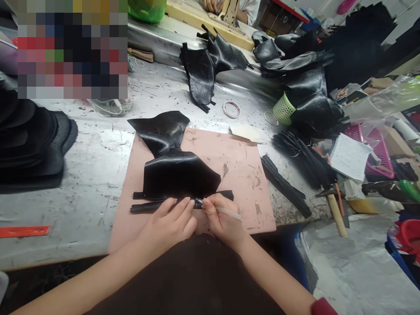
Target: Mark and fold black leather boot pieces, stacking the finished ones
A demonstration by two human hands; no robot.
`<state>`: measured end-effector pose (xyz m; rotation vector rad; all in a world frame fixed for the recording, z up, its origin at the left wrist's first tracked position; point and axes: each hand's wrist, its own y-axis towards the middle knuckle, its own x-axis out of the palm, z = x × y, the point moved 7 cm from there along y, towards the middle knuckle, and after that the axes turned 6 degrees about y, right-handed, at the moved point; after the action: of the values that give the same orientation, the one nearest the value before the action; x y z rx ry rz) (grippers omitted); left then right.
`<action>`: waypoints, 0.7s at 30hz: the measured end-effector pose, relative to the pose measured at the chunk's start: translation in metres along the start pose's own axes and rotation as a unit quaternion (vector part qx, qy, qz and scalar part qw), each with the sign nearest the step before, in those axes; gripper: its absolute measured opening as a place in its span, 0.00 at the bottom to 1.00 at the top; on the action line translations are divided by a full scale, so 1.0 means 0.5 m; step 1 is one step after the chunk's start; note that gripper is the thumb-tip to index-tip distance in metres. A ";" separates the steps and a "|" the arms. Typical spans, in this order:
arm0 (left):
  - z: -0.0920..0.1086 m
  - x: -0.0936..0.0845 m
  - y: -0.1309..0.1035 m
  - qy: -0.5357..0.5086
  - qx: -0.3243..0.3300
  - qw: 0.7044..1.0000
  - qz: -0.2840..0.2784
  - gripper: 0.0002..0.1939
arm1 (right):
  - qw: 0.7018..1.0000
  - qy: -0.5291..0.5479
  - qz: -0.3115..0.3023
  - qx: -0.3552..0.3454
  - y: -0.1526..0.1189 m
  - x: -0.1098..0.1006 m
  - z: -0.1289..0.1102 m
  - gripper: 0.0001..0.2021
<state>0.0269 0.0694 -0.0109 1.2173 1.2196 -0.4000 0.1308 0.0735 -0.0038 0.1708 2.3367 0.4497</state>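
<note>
A shiny black leather piece (173,162) lies on a pink work mat (236,175) in front of me. A black zipper strip (147,205) runs along the leather's near edge. My left hand (170,223) presses its fingertips flat on the zipper, just left of the middle. My right hand (221,221) holds a thin white pen-like tool (226,212), its tip touching the zipper next to my left fingertips.
A stack of black soles (33,144) lies at the left, and an orange ruler (22,230) near the front edge. More black leather pieces (203,70), a tape ring (231,109), zipper bundles (285,186), a hammer (336,210) and a notepad (349,157) lie at the back and right. Another person's hands (213,5) work at the far side.
</note>
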 end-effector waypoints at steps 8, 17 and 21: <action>0.000 0.001 -0.001 0.004 0.011 1.000 0.001 0.11 | 1.000 0.014 -0.012 0.004 -0.001 0.002 -0.002 0.12; -0.054 0.014 -0.012 -0.283 -0.116 0.949 -0.077 0.05 | 0.974 -0.038 0.152 0.163 0.015 -0.113 0.113 0.14; -0.118 -0.010 -0.026 -0.411 -0.267 0.870 -0.054 0.05 | 0.963 -0.177 0.062 0.195 0.040 -0.146 0.178 0.09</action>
<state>-0.0144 0.1135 -0.0048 0.4000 0.5771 -0.5431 0.2449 0.0979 -0.0080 0.5421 2.0412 0.0046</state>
